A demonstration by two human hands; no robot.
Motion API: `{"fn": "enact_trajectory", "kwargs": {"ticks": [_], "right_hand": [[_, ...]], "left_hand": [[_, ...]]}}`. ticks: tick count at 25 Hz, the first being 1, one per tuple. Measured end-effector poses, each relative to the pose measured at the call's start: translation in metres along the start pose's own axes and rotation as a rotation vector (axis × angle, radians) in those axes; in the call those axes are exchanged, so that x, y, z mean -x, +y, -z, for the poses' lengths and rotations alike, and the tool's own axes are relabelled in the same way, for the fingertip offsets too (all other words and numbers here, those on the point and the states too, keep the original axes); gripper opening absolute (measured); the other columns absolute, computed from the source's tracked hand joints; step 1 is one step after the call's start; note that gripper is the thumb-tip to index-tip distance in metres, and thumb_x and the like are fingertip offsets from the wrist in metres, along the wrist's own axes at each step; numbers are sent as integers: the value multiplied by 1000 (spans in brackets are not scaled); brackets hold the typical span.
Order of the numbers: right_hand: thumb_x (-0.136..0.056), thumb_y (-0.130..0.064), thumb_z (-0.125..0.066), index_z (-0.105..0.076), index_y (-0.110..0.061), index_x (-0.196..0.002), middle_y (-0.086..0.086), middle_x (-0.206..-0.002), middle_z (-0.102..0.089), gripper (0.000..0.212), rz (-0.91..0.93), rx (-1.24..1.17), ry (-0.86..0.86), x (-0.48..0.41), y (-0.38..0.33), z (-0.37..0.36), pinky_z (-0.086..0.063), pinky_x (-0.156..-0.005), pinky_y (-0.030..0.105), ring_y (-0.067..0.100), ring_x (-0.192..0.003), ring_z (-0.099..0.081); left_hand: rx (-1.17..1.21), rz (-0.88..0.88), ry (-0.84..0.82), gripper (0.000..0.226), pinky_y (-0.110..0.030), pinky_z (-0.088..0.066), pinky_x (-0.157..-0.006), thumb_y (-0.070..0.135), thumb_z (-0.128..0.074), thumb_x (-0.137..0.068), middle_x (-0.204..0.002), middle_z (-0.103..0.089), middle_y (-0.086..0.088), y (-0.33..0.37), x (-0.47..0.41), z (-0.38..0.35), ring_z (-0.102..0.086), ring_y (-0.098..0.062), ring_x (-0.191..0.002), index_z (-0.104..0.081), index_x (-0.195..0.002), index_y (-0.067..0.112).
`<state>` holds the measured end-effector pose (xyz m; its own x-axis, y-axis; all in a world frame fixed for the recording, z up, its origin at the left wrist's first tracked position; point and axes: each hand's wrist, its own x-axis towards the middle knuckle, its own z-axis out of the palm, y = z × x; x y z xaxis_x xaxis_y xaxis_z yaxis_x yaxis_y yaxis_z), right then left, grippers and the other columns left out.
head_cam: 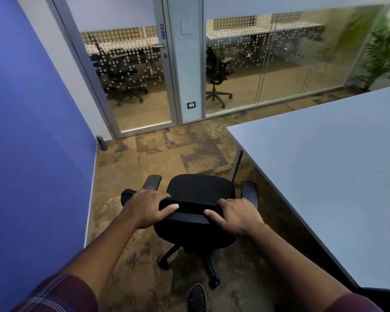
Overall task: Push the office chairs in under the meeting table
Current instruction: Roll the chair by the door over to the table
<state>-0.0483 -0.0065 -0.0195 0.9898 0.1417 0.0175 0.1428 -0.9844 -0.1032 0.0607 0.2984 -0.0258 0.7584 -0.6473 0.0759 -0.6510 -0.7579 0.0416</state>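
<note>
A black office chair (199, 188) with armrests stands on the carpet in front of me, left of the pale meeting table (324, 154). Its seat faces away from me, toward the glass wall, not toward the table. My left hand (144, 207) grips the left end of the backrest's top edge. My right hand (239, 213) grips the right end of the same edge. The chair's right armrest (250, 191) sits close to the table's near edge. Part of a second dark chair (378, 293) shows at the bottom right by the table.
A blue wall (32, 131) runs along the left. Ahead are a glass door (131, 75) and a glass partition with desks and chairs behind. A grey bottle (102, 143) stands in the floor corner. A table leg (236, 164) drops near the chair. My shoe (197, 298) is below.
</note>
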Motion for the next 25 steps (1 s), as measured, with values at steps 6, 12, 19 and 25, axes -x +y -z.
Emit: {"fn": "enact_trajectory", "kwargs": {"ticks": [6,12,19,25], "right_hand": [[-99,-85,-14,-55,-24,-89,-3,-80,-63,73,-96,-36,61,58,0,5,-43,-72,42,21,-74,-62],[-98,-86,-13,-58,-24,-88,-2,-82,-65,77,-236,-40,95,91,-4,6,-52,-78,44,21,-74,-63],[-98,-85,-17,-53,-25,-79,-7,-71,-52,73,-438,-68,169,104,7,8,-48,-66,39,15,-64,-53],[-97,-86,-18,-49,-27,-74,-7,-65,-46,70,-568,-58,197,90,13,14,-35,-60,34,14,-58,-44]], "left_hand": [[73,-105,-18,62,-37,-39,-75,78,-35,-104,-107,-75,10,33,0,9,-67,-17,-94,-73,-117,31],[55,-165,-80,78,-47,-53,-89,86,-19,-101,-111,-75,9,40,-22,-2,-67,-16,-100,-70,-116,29],[94,-343,-90,77,-43,-52,-91,83,-22,-102,-122,-76,12,58,-83,-2,-68,-14,-109,-72,-127,31],[117,-480,-92,80,-44,-53,-90,84,-22,-102,-115,-77,10,63,-144,-3,-68,-16,-105,-74,-120,26]]}}
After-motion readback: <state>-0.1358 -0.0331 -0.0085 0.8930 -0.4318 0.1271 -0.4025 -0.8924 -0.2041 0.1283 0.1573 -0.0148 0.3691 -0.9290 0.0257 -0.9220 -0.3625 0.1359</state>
